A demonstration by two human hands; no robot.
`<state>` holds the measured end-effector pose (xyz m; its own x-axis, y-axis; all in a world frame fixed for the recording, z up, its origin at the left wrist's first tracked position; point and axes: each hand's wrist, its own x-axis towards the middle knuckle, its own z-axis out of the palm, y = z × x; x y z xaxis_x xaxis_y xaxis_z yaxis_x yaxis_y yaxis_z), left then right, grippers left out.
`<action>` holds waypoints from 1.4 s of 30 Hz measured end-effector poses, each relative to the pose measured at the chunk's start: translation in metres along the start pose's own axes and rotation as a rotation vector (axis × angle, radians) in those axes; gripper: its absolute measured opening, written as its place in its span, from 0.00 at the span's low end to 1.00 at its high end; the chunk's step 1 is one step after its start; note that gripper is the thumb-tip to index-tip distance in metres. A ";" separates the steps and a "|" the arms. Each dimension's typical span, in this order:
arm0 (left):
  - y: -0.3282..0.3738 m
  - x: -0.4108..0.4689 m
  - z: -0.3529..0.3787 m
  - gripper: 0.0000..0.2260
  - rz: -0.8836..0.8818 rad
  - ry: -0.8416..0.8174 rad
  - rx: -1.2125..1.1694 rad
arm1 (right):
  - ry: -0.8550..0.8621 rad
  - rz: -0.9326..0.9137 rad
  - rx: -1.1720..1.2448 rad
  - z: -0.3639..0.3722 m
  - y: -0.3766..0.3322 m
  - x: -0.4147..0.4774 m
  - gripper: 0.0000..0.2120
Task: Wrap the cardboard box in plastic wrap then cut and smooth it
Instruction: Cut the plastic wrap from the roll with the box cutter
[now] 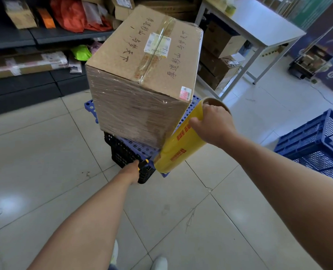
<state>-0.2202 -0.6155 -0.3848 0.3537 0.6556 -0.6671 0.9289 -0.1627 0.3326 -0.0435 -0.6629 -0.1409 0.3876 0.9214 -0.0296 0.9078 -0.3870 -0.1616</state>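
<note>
A large taped cardboard box (pixel 142 75) with handwriting and labels on top stands on a blue perforated board (pixel 185 115) over a black crate (pixel 122 152). Clear plastic wrap covers its near side (pixel 126 117). My right hand (pixel 212 123) grips the upper end of a yellow roll of plastic wrap (pixel 177 147), held tilted against the box's near right corner. My left hand (pixel 130 170) reaches to the roll's lower end beside the crate; its fingers are hidden, and something yellow and black shows at its fingertips.
Shelves (pixel 45 36) with parcels and bags run along the left and back. A white table (pixel 259 26) with boxes under it stands at the right rear. A blue plastic crate (pixel 317 141) sits on the tiled floor at the right.
</note>
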 end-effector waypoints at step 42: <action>-0.016 0.005 0.035 0.16 -0.031 -0.017 -0.021 | -0.020 -0.182 -0.159 -0.027 0.027 0.028 0.08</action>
<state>-0.2297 -0.6356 -0.4170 0.3269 0.6471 -0.6888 0.9371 -0.1272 0.3252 -0.0038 -0.6480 -0.1196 0.2131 0.9764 -0.0337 0.9769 -0.2135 -0.0090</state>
